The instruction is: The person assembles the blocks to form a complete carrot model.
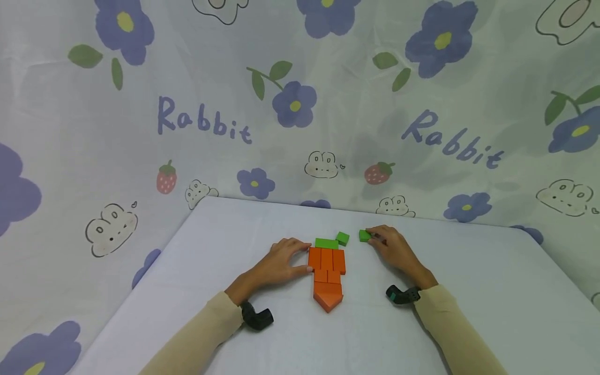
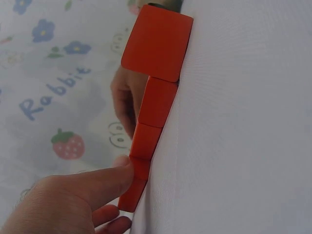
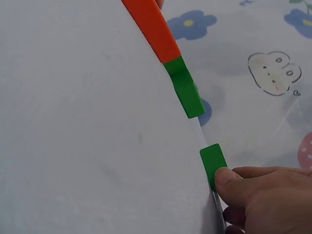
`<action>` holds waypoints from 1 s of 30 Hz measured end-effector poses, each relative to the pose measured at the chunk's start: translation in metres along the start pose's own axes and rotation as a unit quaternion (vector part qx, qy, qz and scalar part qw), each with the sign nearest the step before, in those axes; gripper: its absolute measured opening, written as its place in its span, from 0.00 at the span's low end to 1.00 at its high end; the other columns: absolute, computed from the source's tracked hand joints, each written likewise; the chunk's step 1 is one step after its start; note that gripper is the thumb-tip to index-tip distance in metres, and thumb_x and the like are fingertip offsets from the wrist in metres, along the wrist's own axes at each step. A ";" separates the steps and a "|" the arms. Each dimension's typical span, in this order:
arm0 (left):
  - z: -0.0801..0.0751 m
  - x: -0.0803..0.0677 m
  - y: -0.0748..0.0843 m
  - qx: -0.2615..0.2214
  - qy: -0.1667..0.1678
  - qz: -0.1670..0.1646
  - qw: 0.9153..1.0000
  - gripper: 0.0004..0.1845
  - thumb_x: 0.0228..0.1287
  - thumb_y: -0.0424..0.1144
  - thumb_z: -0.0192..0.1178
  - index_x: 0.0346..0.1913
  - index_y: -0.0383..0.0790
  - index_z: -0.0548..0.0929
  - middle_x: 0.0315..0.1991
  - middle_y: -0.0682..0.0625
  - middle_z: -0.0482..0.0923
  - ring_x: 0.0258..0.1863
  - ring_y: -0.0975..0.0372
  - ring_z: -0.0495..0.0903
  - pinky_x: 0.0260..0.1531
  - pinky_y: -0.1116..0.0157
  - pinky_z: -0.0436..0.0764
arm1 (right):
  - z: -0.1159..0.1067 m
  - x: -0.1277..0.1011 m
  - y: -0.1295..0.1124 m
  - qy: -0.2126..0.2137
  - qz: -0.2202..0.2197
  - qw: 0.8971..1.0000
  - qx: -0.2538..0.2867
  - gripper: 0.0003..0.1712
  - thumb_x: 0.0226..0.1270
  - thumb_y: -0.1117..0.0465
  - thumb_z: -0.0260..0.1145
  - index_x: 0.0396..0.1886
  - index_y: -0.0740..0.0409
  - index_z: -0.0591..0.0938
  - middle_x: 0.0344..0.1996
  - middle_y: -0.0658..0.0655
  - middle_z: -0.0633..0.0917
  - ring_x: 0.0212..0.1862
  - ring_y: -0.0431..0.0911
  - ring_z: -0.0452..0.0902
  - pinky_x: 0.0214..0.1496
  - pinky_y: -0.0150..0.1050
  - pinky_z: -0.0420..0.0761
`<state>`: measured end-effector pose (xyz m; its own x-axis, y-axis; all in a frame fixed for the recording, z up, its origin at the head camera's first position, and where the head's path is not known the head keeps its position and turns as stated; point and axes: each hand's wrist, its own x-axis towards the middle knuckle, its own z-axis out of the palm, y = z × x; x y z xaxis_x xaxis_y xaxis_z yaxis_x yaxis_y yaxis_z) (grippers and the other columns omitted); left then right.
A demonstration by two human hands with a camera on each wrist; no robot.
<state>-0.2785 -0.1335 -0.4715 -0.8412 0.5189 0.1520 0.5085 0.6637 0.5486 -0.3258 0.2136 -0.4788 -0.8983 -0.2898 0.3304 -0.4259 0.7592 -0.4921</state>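
I'm seeing the right hand (image 1: pixel 396 249) pinching a small green block (image 1: pixel 365 235) flat on the white table (image 1: pixel 469 291), at about 1 o'clock from the orange carrot shape (image 1: pixel 327 276); it looks light, stiff and smooth-faced, so I'd judge its side edges the safest hold. The left hand (image 1: pixel 281 260) is resting with relaxed fingers pressing the carrot's left side, gripping nothing. The carrot's long axis is running 12 to 6 o'clock, tip pointing to 6, with a green bar (image 1: pixel 326 243) capping the top and another green block (image 1: pixel 342 238) just beside it.
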 end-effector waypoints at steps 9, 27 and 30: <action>0.001 0.000 -0.003 -0.011 0.004 0.002 1.000 0.35 0.63 0.58 0.64 0.69 0.48 0.74 0.64 0.49 0.75 0.66 0.53 0.69 0.64 0.46 0.64 | -0.006 0.002 -0.007 -0.024 0.061 0.997 0.031 0.21 0.70 0.63 0.66 0.60 0.62 0.80 0.52 0.63 0.83 0.52 0.54 0.79 0.52 0.50 0.80; 0.003 -0.001 -0.002 -0.009 0.010 0.003 1.000 0.33 0.63 0.58 0.65 0.66 0.47 0.75 0.62 0.50 0.76 0.66 0.54 0.70 0.65 0.47 0.64 | -0.027 0.029 -0.047 -0.053 0.004 0.997 0.051 0.19 0.69 0.63 0.67 0.58 0.60 0.80 0.54 0.61 0.83 0.55 0.56 0.80 0.56 0.53 0.80; 0.003 -0.001 -0.003 -0.012 0.013 0.006 1.000 0.32 0.63 0.58 0.65 0.66 0.47 0.76 0.61 0.50 0.77 0.65 0.54 0.70 0.65 0.46 0.64 | -0.025 0.041 -0.063 -0.071 -0.001 0.996 0.055 0.19 0.69 0.62 0.67 0.58 0.59 0.80 0.55 0.60 0.83 0.55 0.56 0.80 0.58 0.53 0.80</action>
<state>-0.2785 -0.1339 -0.4757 -0.8392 0.5132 0.1798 0.5151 0.6442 0.5654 -0.3325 0.1685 -0.4137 -0.9006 -0.3765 0.2170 -0.4293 0.6929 -0.5794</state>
